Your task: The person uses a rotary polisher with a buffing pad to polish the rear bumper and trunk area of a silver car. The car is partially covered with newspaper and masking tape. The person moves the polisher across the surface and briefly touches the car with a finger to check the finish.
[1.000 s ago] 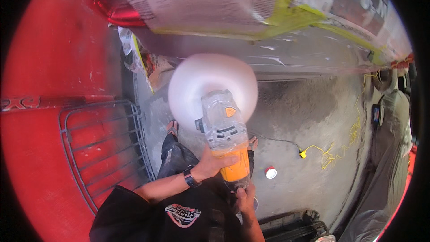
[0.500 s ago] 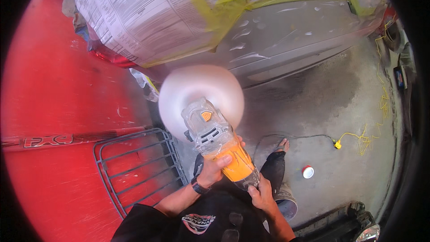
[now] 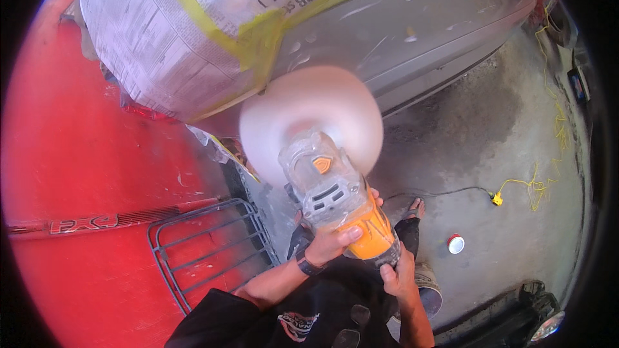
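Both my hands hold an orange and grey power polisher (image 3: 369, 229) with a dusty grey head. My left hand (image 3: 330, 245) is wrapped round the orange body, thumb on top. Around the rear end of the handle, where the cord leaves, my right hand (image 3: 401, 274) is closed. A large round white pad (image 3: 354, 100) at the front is blurred, so it appears to be spinning. It overlaps the lower part of a grey car panel (image 3: 387, 32) in view; whether it touches is hidden. White smears mark the panel. Newspaper (image 3: 155, 38) and yellow-green masking tape (image 3: 261, 45) cover the car around it.
A red surface (image 3: 84, 154) fills the left, with a dark metal rack (image 3: 206, 245) against it. A black cord runs over the floor to a yellow extension cord (image 3: 495, 198). On the right are a small red-and-white can (image 3: 456, 243), a bucket (image 3: 429, 293) and a black bumper (image 3: 509, 312).
The polisher and both hands have shifted right in the picture, the pad slightly up across the panel. The view has also moved a little. Both hands keep their hold.
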Action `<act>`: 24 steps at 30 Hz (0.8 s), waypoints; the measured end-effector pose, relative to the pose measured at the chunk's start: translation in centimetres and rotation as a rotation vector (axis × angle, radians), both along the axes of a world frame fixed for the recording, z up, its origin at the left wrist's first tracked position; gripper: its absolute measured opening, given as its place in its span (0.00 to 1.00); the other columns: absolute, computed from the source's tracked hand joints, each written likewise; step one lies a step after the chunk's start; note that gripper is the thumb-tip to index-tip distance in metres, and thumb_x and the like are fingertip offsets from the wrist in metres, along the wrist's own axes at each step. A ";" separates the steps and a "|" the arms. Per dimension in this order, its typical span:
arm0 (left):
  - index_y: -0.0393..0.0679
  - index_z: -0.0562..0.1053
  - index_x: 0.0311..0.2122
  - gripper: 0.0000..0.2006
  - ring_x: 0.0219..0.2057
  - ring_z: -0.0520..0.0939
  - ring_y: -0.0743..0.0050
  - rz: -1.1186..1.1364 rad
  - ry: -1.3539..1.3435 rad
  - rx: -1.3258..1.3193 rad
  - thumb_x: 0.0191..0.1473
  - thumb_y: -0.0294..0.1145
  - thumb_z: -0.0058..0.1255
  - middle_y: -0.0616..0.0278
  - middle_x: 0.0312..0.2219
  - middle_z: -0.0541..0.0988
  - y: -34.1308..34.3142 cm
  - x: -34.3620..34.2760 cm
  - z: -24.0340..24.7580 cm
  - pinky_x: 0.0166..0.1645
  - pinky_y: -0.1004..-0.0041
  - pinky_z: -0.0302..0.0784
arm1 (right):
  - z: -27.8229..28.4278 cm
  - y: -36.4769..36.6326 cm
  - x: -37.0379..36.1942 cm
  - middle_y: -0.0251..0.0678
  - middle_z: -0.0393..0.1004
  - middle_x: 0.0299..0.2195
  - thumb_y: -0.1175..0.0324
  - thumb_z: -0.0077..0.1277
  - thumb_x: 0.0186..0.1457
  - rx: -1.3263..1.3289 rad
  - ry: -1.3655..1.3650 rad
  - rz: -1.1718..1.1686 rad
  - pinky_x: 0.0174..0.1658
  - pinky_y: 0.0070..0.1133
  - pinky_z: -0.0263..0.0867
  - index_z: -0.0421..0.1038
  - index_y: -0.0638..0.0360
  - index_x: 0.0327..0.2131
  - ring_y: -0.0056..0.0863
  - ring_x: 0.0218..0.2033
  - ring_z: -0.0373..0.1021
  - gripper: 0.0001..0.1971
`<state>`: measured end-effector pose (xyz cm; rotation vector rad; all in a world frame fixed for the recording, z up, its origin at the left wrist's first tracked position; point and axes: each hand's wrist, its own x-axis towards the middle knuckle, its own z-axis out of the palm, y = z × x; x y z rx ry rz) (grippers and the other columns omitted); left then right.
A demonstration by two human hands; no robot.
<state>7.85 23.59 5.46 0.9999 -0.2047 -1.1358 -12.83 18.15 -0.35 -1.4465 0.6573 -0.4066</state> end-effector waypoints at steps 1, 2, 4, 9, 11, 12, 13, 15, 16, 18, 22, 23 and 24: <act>0.40 0.61 0.64 0.43 0.59 0.75 0.54 -0.004 0.005 -0.018 0.46 0.43 0.69 0.52 0.56 0.71 0.3 0.1 -0.1 0.60 0.54 0.77 | 0.1 0.5 0.3 0.50 0.80 0.36 0.44 0.59 0.54 -0.014 -0.006 -0.012 0.43 0.33 0.73 0.69 0.72 0.51 0.49 0.38 0.80 0.36; 0.41 0.61 0.65 0.44 0.59 0.75 0.54 -0.008 0.023 -0.007 0.46 0.43 0.70 0.53 0.55 0.71 0.6 0.1 -0.2 0.61 0.53 0.77 | 0.1 0.9 0.5 0.50 0.80 0.36 0.43 0.62 0.52 -0.029 -0.012 -0.024 0.43 0.33 0.74 0.69 0.72 0.50 0.49 0.38 0.80 0.38; 0.41 0.61 0.65 0.44 0.59 0.75 0.54 -0.008 0.055 0.036 0.46 0.43 0.70 0.53 0.56 0.71 1.3 -0.1 -1.5 0.61 0.53 0.76 | 0.2 1.6 0.2 0.50 0.81 0.35 0.42 0.68 0.46 -0.015 0.078 -0.013 0.43 0.34 0.74 0.70 0.72 0.50 0.49 0.39 0.81 0.41; 0.42 0.60 0.66 0.44 0.61 0.74 0.53 -0.033 0.122 0.019 0.47 0.43 0.71 0.53 0.57 0.71 1.5 -0.3 -2.1 0.62 0.53 0.75 | -0.1 2.5 -0.4 0.49 0.82 0.34 0.45 0.78 0.34 -0.053 0.253 -0.047 0.41 0.32 0.76 0.72 0.70 0.45 0.46 0.38 0.82 0.42; 0.43 0.60 0.66 0.45 0.62 0.73 0.53 -0.073 0.093 -0.040 0.47 0.43 0.71 0.53 0.58 0.71 0.7 0.3 -1.5 0.63 0.53 0.74 | 0.2 2.1 0.3 0.49 0.82 0.33 0.46 0.79 0.34 -0.061 0.223 -0.103 0.40 0.32 0.76 0.72 0.69 0.43 0.46 0.37 0.82 0.41; 0.43 0.60 0.66 0.45 0.62 0.73 0.53 -0.097 0.075 -0.075 0.47 0.43 0.70 0.53 0.58 0.71 0.3 0.6 -1.2 0.63 0.53 0.74 | 0.6 1.7 0.7 0.48 0.82 0.33 0.47 0.79 0.33 -0.071 0.203 -0.134 0.39 0.32 0.76 0.72 0.69 0.42 0.46 0.36 0.82 0.41; 0.43 0.59 0.67 0.45 0.62 0.73 0.53 -0.092 0.073 -0.074 0.47 0.44 0.70 0.53 0.58 0.70 0.3 0.7 -1.0 0.64 0.53 0.74 | 0.9 1.6 0.8 0.49 0.82 0.33 0.47 0.79 0.33 -0.077 0.203 -0.128 0.39 0.32 0.76 0.72 0.69 0.42 0.46 0.36 0.82 0.41; 0.43 0.59 0.67 0.45 0.63 0.72 0.53 -0.082 0.069 -0.075 0.47 0.44 0.70 0.52 0.59 0.70 0.7 0.5 -0.8 0.64 0.53 0.73 | 1.4 1.3 1.0 0.49 0.82 0.32 0.47 0.79 0.33 -0.092 0.203 -0.115 0.39 0.32 0.76 0.72 0.69 0.42 0.46 0.36 0.82 0.41; 0.43 0.59 0.67 0.45 0.63 0.72 0.54 -0.075 0.079 -0.055 0.47 0.44 0.70 0.52 0.59 0.70 0.9 0.4 -0.8 0.64 0.53 0.73 | 1.3 1.5 0.8 0.50 0.81 0.32 0.47 0.78 0.35 -0.093 0.211 -0.088 0.40 0.32 0.76 0.72 0.69 0.43 0.46 0.36 0.82 0.40; 0.43 0.58 0.67 0.45 0.63 0.71 0.54 -0.059 0.101 -0.012 0.47 0.43 0.69 0.52 0.59 0.69 1.8 0.4 -1.3 0.64 0.53 0.73 | 0.9 2.2 0.2 0.50 0.81 0.33 0.46 0.74 0.41 -0.094 0.230 -0.032 0.40 0.32 0.76 0.71 0.70 0.44 0.47 0.36 0.82 0.38; 0.42 0.59 0.66 0.46 0.62 0.73 0.53 0.040 0.124 0.018 0.45 0.45 0.69 0.53 0.57 0.70 3.9 0.2 -1.4 0.63 0.52 0.75 | 0.6 2.7 -0.1 0.52 0.79 0.30 0.49 0.62 0.51 -0.088 0.135 0.065 0.38 0.36 0.74 0.69 0.72 0.44 0.53 0.33 0.79 0.31; 0.42 0.59 0.66 0.47 0.62 0.73 0.54 0.048 0.120 0.016 0.45 0.46 0.70 0.53 0.57 0.70 4.2 0.6 -1.1 0.63 0.52 0.75 | 0.5 2.8 0.0 0.53 0.78 0.30 0.50 0.59 0.53 -0.113 0.128 0.097 0.37 0.37 0.73 0.69 0.73 0.44 0.55 0.32 0.78 0.30; 0.41 0.59 0.66 0.47 0.61 0.73 0.54 0.060 0.114 0.008 0.44 0.46 0.70 0.53 0.57 0.70 4.5 1.0 -0.8 0.63 0.51 0.75 | 0.5 2.6 0.2 0.54 0.77 0.29 0.51 0.56 0.54 -0.143 0.121 0.133 0.36 0.38 0.72 0.68 0.73 0.43 0.56 0.31 0.77 0.28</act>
